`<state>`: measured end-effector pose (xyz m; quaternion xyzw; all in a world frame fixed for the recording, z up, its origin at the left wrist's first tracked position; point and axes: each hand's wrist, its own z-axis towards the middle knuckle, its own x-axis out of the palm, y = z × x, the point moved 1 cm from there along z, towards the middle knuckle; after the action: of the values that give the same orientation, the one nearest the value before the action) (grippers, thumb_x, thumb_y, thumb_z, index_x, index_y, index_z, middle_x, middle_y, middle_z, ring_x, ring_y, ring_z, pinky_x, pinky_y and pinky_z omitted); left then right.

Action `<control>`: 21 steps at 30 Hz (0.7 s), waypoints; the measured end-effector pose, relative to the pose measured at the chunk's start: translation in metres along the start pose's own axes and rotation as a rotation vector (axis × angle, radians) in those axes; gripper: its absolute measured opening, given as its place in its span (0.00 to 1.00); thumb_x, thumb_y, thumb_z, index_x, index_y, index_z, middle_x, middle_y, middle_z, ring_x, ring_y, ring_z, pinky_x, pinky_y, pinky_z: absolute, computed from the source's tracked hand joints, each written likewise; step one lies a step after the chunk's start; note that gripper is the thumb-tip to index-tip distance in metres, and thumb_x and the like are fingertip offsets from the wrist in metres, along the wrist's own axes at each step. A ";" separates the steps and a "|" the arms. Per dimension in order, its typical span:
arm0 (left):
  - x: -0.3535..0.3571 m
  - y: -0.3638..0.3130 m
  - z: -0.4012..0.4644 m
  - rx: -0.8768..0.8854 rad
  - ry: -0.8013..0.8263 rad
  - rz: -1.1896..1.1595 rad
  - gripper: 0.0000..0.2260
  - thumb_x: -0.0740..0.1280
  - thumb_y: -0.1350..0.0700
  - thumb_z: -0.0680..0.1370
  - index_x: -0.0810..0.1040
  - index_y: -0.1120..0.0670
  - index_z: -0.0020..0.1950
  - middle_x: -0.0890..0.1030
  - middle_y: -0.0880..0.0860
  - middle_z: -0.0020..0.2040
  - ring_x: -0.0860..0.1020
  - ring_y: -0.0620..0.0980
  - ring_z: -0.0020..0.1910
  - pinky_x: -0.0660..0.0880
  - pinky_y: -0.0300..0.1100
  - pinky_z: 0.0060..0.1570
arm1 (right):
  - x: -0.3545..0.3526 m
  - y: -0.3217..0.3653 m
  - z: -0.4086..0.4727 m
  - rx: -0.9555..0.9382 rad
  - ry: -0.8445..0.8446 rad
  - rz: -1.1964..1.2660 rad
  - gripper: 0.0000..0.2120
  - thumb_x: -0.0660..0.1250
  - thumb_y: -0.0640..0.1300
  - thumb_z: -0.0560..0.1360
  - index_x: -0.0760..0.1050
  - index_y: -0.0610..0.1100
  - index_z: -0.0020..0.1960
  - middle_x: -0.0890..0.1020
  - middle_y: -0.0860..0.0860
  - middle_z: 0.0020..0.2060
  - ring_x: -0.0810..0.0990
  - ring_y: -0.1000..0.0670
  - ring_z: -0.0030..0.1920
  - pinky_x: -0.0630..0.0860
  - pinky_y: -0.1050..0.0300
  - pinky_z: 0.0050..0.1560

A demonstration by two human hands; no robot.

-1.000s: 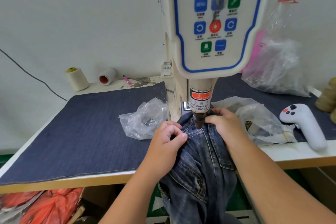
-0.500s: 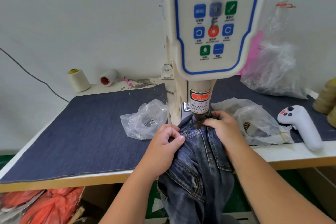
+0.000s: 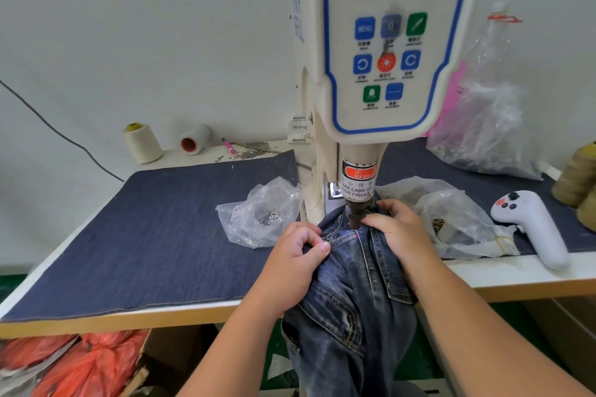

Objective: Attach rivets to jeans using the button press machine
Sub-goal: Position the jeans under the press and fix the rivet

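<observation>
Both hands' fingers point(image 3: 306, 237) pinch jeans point(image 3: 351, 293) beside punch point(image 3: 354, 217).

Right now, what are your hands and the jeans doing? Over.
Left hand pinching jeans. Right hand gripping the waistband beside the press head. Jeans bunched under press. Right fingers close to it.

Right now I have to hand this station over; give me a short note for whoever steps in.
Left hand: pinches the jeans left of the punch.
Right hand: grips the jeans right of the punch, fingers very close to it.
Jeans: bunched under the press, the rest hanging off the table edge.
Done: one rivet shows by the left thumb.
Left: whether this spot is pressed cannot be told. Rivet bags lie either side of the press.
</observation>
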<state>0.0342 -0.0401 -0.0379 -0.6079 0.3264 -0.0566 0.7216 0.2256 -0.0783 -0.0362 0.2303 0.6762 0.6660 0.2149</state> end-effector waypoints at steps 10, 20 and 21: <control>0.000 0.003 0.002 0.010 -0.002 -0.005 0.07 0.66 0.57 0.81 0.76 0.59 0.45 0.74 0.43 0.58 0.72 0.30 0.53 0.64 0.21 0.49 | -0.001 -0.004 0.003 -0.014 0.034 0.028 0.07 0.73 0.35 0.71 0.77 0.44 0.45 0.84 0.56 0.30 0.81 0.60 0.30 0.73 0.68 0.30; -0.001 0.007 0.002 0.024 -0.021 -0.031 0.07 0.68 0.57 0.80 0.76 0.58 0.44 0.76 0.43 0.56 0.74 0.33 0.53 0.65 0.23 0.50 | -0.002 -0.005 0.002 -0.010 0.063 0.089 0.08 0.72 0.32 0.72 0.77 0.42 0.48 0.85 0.53 0.31 0.83 0.55 0.31 0.76 0.65 0.30; -0.001 0.006 0.002 0.024 -0.019 -0.036 0.07 0.68 0.57 0.80 0.76 0.56 0.43 0.76 0.43 0.56 0.74 0.33 0.53 0.66 0.25 0.50 | -0.002 -0.006 0.002 -0.010 0.063 0.090 0.08 0.72 0.32 0.72 0.77 0.42 0.48 0.85 0.53 0.32 0.83 0.55 0.31 0.76 0.65 0.30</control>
<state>0.0326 -0.0365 -0.0433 -0.6055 0.3076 -0.0676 0.7309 0.2284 -0.0783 -0.0420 0.2383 0.6683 0.6852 0.1647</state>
